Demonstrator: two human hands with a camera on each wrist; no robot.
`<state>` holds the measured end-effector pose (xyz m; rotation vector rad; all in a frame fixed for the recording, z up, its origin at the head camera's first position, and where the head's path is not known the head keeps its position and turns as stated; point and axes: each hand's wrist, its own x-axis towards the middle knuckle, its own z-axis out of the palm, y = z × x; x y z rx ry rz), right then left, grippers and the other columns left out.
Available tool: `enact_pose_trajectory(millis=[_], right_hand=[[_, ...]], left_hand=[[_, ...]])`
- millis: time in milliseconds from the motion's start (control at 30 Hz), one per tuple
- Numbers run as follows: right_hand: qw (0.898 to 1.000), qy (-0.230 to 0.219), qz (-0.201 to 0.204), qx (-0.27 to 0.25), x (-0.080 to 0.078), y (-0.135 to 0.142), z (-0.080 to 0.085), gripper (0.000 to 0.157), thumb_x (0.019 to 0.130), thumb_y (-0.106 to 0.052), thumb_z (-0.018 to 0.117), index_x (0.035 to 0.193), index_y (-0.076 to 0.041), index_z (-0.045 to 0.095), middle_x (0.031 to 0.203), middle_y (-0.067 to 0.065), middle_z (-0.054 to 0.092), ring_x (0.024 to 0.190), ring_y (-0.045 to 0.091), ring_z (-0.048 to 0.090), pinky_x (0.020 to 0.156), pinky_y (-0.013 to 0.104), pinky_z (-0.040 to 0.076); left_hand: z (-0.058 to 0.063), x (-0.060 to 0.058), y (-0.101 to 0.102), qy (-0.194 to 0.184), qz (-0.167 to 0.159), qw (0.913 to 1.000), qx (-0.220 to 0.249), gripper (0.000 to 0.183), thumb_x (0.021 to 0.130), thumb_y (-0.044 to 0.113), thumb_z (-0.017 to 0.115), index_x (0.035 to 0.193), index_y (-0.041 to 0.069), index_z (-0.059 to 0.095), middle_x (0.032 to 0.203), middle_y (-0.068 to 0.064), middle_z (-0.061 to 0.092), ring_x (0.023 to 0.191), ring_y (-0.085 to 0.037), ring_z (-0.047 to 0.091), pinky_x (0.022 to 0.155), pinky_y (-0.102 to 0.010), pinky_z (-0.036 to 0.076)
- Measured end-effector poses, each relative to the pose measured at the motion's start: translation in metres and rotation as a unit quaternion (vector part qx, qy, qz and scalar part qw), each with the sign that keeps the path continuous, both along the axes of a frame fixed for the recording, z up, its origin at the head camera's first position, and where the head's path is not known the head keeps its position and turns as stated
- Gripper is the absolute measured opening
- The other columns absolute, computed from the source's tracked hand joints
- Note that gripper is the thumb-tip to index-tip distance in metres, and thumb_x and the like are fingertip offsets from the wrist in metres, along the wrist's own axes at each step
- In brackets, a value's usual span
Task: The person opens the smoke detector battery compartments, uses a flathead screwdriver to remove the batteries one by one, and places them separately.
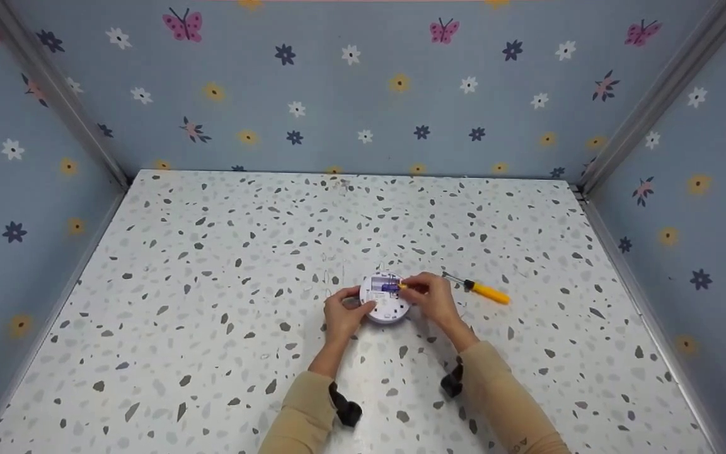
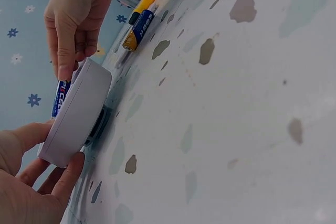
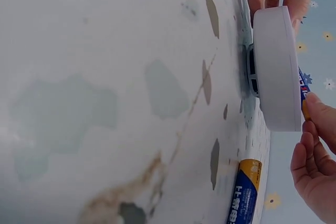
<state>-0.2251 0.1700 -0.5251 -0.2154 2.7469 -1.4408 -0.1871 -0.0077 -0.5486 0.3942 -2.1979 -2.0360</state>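
Note:
A white round smoke detector (image 1: 388,313) is tilted up off the table with its back uppermost and the battery recess exposed. My left hand (image 1: 341,315) grips its left edge, the thumb on the back face and fingers beneath, as the left wrist view shows. My right hand (image 1: 433,299) pinches a blue-and-yellow battery (image 2: 61,97) by its yellow end. That battery lies at the recess; how deep it sits cannot be told. A second battery (image 3: 245,191) of the same kind lies on the table near my right hand, hidden from the head view.
A screwdriver (image 1: 490,293) with a yellow handle lies right of my right hand, its shaft pointing to the upper left. The white speckled table (image 1: 212,284) is bounded by blue flowered walls (image 1: 338,82) at the back and both sides.

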Motion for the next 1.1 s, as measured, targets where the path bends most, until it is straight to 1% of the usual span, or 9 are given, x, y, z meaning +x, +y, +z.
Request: enact_pose_trajectory(millis=[233, 400, 500, 633, 733, 967, 1100], right_hand=[[0.999, 0.037, -0.006, -0.007, 0.007, 0.009, 0.002, 0.018, 0.074, -0.012, 0.071, 0.090, -0.006, 0.070, 0.078, 0.000, 0.063, 0.068, 0.012, 0.056, 0.058, 0.024, 0.048], [0.999, 0.046, -0.022, -0.018, 0.015, 0.018, 0.004, 0.017, 0.074, -0.013, 0.071, 0.090, -0.007, 0.070, 0.080, 0.000, 0.063, 0.069, 0.012, 0.056, 0.061, 0.024, 0.048], [0.998, 0.042, -0.027, -0.026, 0.020, 0.023, 0.003, 0.018, 0.074, -0.013, 0.071, 0.090, -0.006, 0.070, 0.080, 0.000, 0.063, 0.070, 0.013, 0.056, 0.062, 0.025, 0.048], [0.998, 0.025, -0.037, -0.038, 0.028, 0.030, 0.001, 0.019, 0.073, -0.012, 0.071, 0.091, -0.005, 0.070, 0.079, 0.001, 0.063, 0.070, 0.014, 0.056, 0.061, 0.023, 0.049], [0.998, 0.014, -0.044, -0.043, 0.033, 0.034, 0.000, 0.018, 0.072, -0.011, 0.072, 0.089, -0.006, 0.070, 0.079, 0.001, 0.064, 0.070, 0.013, 0.056, 0.061, 0.022, 0.049], [0.998, -0.004, -0.045, -0.035, 0.044, 0.047, -0.002, 0.015, 0.071, -0.011, 0.073, 0.086, -0.009, 0.071, 0.079, 0.000, 0.065, 0.069, 0.013, 0.056, 0.062, 0.022, 0.048], [0.998, -0.027, -0.053, -0.025, 0.049, 0.055, -0.003, 0.015, 0.072, -0.011, 0.072, 0.087, -0.009, 0.071, 0.080, 0.000, 0.065, 0.071, 0.014, 0.055, 0.065, 0.024, 0.047]], left_hand=[[0.000, 0.000, 0.000, 0.013, -0.002, 0.9999, 0.003, 0.034, 0.066, -0.001, 0.074, 0.097, -0.004, 0.063, 0.094, -0.015, 0.060, 0.071, -0.023, 0.061, 0.056, -0.022, 0.050], [0.001, 0.000, 0.000, 0.010, -0.002, 1.0000, -0.001, 0.035, 0.066, 0.000, 0.075, 0.098, -0.004, 0.063, 0.093, -0.014, 0.060, 0.073, -0.023, 0.061, 0.058, -0.023, 0.051], [0.000, 0.000, 0.000, 0.003, -0.001, 1.0000, -0.001, 0.036, 0.066, 0.000, 0.075, 0.099, -0.004, 0.062, 0.094, -0.015, 0.060, 0.072, -0.022, 0.061, 0.058, -0.023, 0.051], [-0.001, 0.000, 0.001, -0.010, 0.002, 0.9999, -0.002, 0.037, 0.066, 0.000, 0.074, 0.100, -0.003, 0.062, 0.095, -0.014, 0.059, 0.071, -0.020, 0.060, 0.056, -0.023, 0.051], [-0.001, 0.000, 0.001, -0.010, 0.003, 0.9999, -0.005, 0.036, 0.066, 0.000, 0.074, 0.100, -0.003, 0.063, 0.095, -0.014, 0.059, 0.070, -0.020, 0.060, 0.056, -0.022, 0.050], [-0.001, 0.001, 0.001, -0.009, 0.008, 0.9999, 0.005, 0.036, 0.066, 0.000, 0.075, 0.099, -0.003, 0.063, 0.094, -0.014, 0.060, 0.071, -0.020, 0.059, 0.057, -0.022, 0.050], [-0.001, 0.000, 0.001, -0.010, 0.009, 0.9999, 0.005, 0.035, 0.066, 0.000, 0.075, 0.099, -0.003, 0.063, 0.093, -0.014, 0.060, 0.071, -0.020, 0.059, 0.058, -0.022, 0.050]])
